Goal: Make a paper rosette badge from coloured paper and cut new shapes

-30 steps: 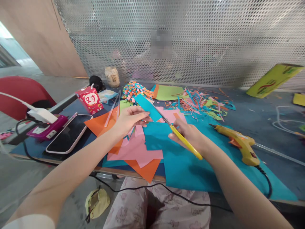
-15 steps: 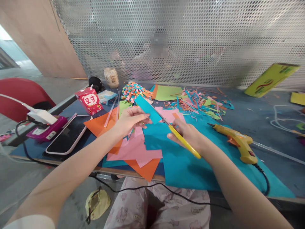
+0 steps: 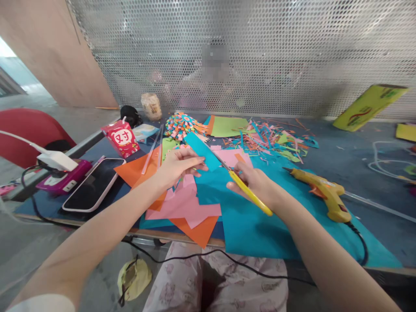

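Between thumb and fingers, my left hand (image 3: 183, 164) pinches a blue paper strip (image 3: 202, 150) that slants up to the left. My right hand (image 3: 253, 180) is closed on yellow-handled scissors (image 3: 248, 193). Their blades lie along the right edge of the strip; whether they bite into it I cannot tell. Beneath both hands spreads a large blue paper sheet (image 3: 260, 234). Pink paper (image 3: 182, 203) and orange paper (image 3: 199, 229) pieces overlap below my left hand. A multicoloured fringed paper flower (image 3: 183, 125) rests behind that hand.
A yellow glue gun (image 3: 321, 190) lies on the right, its black cord trailing off the front edge. Shredded paper strips (image 3: 269, 138) are heaped at the back. On the left are a phone (image 3: 94, 184), a purple power strip (image 3: 65, 177) and a red drink carton (image 3: 121, 138).
The blue strip has shifted slightly in my left hand, its upper end a little lower and to the right. The scissors and my right hand have hardly moved.
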`<action>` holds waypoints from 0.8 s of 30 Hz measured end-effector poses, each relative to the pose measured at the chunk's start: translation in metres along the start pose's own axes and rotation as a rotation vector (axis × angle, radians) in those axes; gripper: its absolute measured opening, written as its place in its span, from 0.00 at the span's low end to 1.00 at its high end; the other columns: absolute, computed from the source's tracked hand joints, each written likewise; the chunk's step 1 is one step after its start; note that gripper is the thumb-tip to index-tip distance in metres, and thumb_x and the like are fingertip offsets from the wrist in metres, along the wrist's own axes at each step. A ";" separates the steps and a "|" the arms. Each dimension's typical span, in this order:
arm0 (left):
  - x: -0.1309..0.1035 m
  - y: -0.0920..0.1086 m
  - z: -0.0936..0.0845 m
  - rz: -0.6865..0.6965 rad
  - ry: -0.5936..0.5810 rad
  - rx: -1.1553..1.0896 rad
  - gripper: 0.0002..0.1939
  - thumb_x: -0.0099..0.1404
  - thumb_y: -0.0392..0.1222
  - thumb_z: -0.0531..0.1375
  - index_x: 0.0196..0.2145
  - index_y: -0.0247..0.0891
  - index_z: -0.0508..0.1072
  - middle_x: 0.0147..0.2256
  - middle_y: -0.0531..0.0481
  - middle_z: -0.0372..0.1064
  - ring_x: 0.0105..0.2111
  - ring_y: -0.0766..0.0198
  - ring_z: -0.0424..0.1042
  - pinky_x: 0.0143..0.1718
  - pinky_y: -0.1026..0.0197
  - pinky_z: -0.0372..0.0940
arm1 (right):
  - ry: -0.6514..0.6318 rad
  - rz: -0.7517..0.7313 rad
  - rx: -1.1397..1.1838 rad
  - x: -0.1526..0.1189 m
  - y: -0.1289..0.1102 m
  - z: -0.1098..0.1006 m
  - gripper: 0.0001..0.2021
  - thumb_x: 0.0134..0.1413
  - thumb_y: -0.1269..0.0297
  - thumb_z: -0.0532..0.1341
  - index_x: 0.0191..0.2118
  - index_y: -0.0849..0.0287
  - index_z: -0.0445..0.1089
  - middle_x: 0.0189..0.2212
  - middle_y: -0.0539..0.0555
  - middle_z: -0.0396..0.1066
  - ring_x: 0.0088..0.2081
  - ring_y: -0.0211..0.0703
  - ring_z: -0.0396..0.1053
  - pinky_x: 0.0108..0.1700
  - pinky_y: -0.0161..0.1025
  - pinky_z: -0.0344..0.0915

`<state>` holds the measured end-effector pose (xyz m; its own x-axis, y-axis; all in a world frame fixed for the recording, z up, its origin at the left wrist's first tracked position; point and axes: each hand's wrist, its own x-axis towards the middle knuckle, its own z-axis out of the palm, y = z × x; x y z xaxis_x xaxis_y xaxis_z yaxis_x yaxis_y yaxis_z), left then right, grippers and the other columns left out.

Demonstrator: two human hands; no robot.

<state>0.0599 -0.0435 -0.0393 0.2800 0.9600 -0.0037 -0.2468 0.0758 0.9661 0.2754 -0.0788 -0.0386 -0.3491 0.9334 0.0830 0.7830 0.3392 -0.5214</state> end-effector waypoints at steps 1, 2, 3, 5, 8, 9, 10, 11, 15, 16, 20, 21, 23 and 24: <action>0.000 0.000 0.000 0.001 -0.001 -0.001 0.13 0.42 0.40 0.70 0.22 0.33 0.70 0.19 0.52 0.72 0.24 0.64 0.75 0.18 0.70 0.65 | 0.003 -0.002 -0.004 0.001 0.001 0.001 0.15 0.50 0.50 0.55 0.29 0.54 0.49 0.17 0.44 0.54 0.18 0.37 0.53 0.22 0.34 0.45; 0.000 0.000 -0.001 0.003 -0.001 -0.002 0.14 0.42 0.40 0.70 0.22 0.33 0.70 0.19 0.52 0.72 0.24 0.63 0.75 0.18 0.70 0.65 | 0.007 -0.007 -0.009 0.001 0.002 0.001 0.15 0.50 0.50 0.55 0.28 0.54 0.49 0.17 0.44 0.54 0.18 0.36 0.53 0.22 0.34 0.45; 0.000 0.000 -0.001 0.005 0.000 -0.001 0.14 0.42 0.41 0.70 0.22 0.33 0.69 0.20 0.52 0.72 0.24 0.63 0.75 0.19 0.70 0.65 | 0.009 -0.012 -0.014 0.002 0.003 0.002 0.15 0.50 0.50 0.55 0.28 0.54 0.49 0.16 0.44 0.55 0.18 0.36 0.53 0.22 0.34 0.44; 0.001 -0.001 -0.001 0.006 0.006 0.006 0.14 0.42 0.41 0.70 0.22 0.33 0.69 0.20 0.52 0.72 0.25 0.62 0.76 0.19 0.70 0.65 | 0.016 -0.016 -0.020 0.002 0.004 0.003 0.16 0.49 0.50 0.55 0.28 0.54 0.50 0.16 0.45 0.55 0.18 0.36 0.53 0.22 0.34 0.44; 0.001 -0.001 0.000 -0.002 0.005 0.014 0.15 0.42 0.41 0.70 0.22 0.33 0.69 0.21 0.51 0.72 0.24 0.63 0.75 0.18 0.70 0.65 | 0.009 -0.015 0.004 0.001 0.003 0.002 0.16 0.49 0.47 0.54 0.29 0.54 0.50 0.17 0.45 0.55 0.19 0.37 0.54 0.23 0.34 0.44; 0.001 -0.001 0.000 -0.004 0.001 0.016 0.15 0.42 0.41 0.70 0.22 0.33 0.68 0.21 0.51 0.72 0.24 0.63 0.75 0.18 0.70 0.65 | 0.002 -0.017 0.017 0.001 0.002 0.002 0.17 0.50 0.47 0.53 0.29 0.54 0.50 0.17 0.45 0.55 0.19 0.37 0.54 0.23 0.34 0.44; 0.000 0.000 0.001 -0.008 -0.005 0.021 0.15 0.42 0.41 0.70 0.22 0.33 0.68 0.21 0.51 0.73 0.24 0.63 0.75 0.19 0.69 0.65 | -0.004 -0.018 0.028 0.000 0.001 0.001 0.17 0.50 0.46 0.53 0.29 0.54 0.50 0.17 0.45 0.55 0.19 0.37 0.54 0.23 0.34 0.45; 0.000 0.000 0.001 -0.012 -0.007 0.027 0.15 0.42 0.41 0.70 0.22 0.33 0.68 0.21 0.51 0.73 0.24 0.62 0.75 0.19 0.69 0.65 | -0.009 -0.019 0.036 -0.001 0.000 0.000 0.17 0.50 0.46 0.52 0.30 0.54 0.50 0.18 0.45 0.55 0.19 0.37 0.54 0.23 0.34 0.45; -0.002 0.000 0.003 -0.019 -0.013 0.033 0.15 0.42 0.41 0.70 0.23 0.33 0.68 0.21 0.50 0.72 0.24 0.62 0.75 0.19 0.69 0.65 | -0.011 -0.023 0.034 -0.001 -0.001 -0.001 0.16 0.50 0.46 0.52 0.30 0.54 0.50 0.18 0.45 0.55 0.19 0.37 0.54 0.23 0.34 0.46; -0.002 0.000 0.002 -0.017 -0.014 0.029 0.15 0.42 0.41 0.70 0.23 0.33 0.68 0.20 0.50 0.72 0.24 0.62 0.75 0.19 0.70 0.65 | -0.005 -0.028 0.029 -0.001 -0.001 0.000 0.16 0.50 0.46 0.51 0.30 0.54 0.50 0.17 0.45 0.54 0.19 0.37 0.54 0.23 0.34 0.45; -0.002 0.000 0.002 -0.015 -0.010 0.012 0.15 0.42 0.41 0.70 0.22 0.33 0.68 0.20 0.51 0.72 0.23 0.64 0.75 0.19 0.70 0.65 | 0.027 -0.025 0.011 0.002 0.002 0.004 0.16 0.50 0.47 0.53 0.29 0.54 0.49 0.17 0.45 0.54 0.19 0.38 0.55 0.23 0.34 0.43; -0.002 0.000 0.002 -0.017 -0.007 0.010 0.15 0.42 0.41 0.70 0.22 0.33 0.68 0.20 0.51 0.72 0.23 0.65 0.75 0.19 0.70 0.65 | 0.030 -0.020 0.010 0.002 0.002 0.004 0.16 0.49 0.48 0.53 0.29 0.54 0.49 0.17 0.45 0.55 0.19 0.37 0.55 0.23 0.34 0.43; -0.002 0.001 0.003 -0.025 -0.004 0.009 0.16 0.42 0.41 0.71 0.22 0.33 0.67 0.20 0.51 0.72 0.22 0.64 0.74 0.19 0.70 0.65 | 0.025 -0.013 0.013 0.003 0.003 0.005 0.16 0.49 0.48 0.53 0.29 0.54 0.49 0.17 0.45 0.55 0.19 0.37 0.54 0.22 0.34 0.44; -0.002 0.001 0.004 -0.031 -0.005 0.011 0.16 0.41 0.41 0.71 0.22 0.33 0.67 0.20 0.51 0.72 0.22 0.64 0.74 0.19 0.70 0.65 | 0.020 -0.012 0.017 0.002 0.002 0.005 0.16 0.49 0.48 0.53 0.29 0.54 0.50 0.17 0.45 0.55 0.19 0.37 0.54 0.22 0.34 0.44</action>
<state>0.0625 -0.0461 -0.0375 0.2922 0.9558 -0.0323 -0.2276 0.1023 0.9684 0.2738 -0.0762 -0.0439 -0.3482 0.9314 0.1064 0.7698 0.3488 -0.5345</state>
